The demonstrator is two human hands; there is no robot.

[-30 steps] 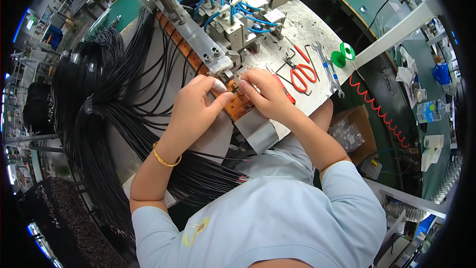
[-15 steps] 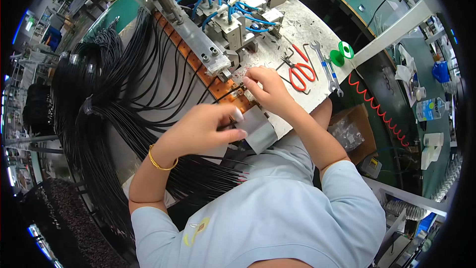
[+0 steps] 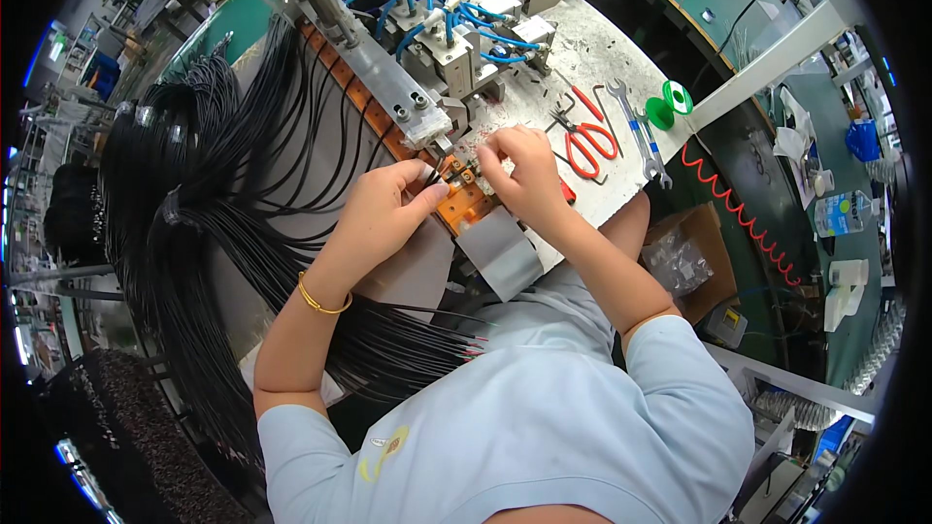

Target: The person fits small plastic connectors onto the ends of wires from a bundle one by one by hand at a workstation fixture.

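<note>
Left hand back at orange rail, near right hand.

The person wears a light blue short-sleeved shirt with a plain finish, its left sleeve and right sleeve ending above the elbows. A yellow emblem marks the left chest. A slim gold-coloured bangle circles the left wrist; a pale grey garment covers the lap.

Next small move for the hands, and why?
Probably use the left hand to settle the black cable on the orange rail: its fingertips are right at both, and the right hand is close enough to steady it. Grip is partly hidden.
</note>
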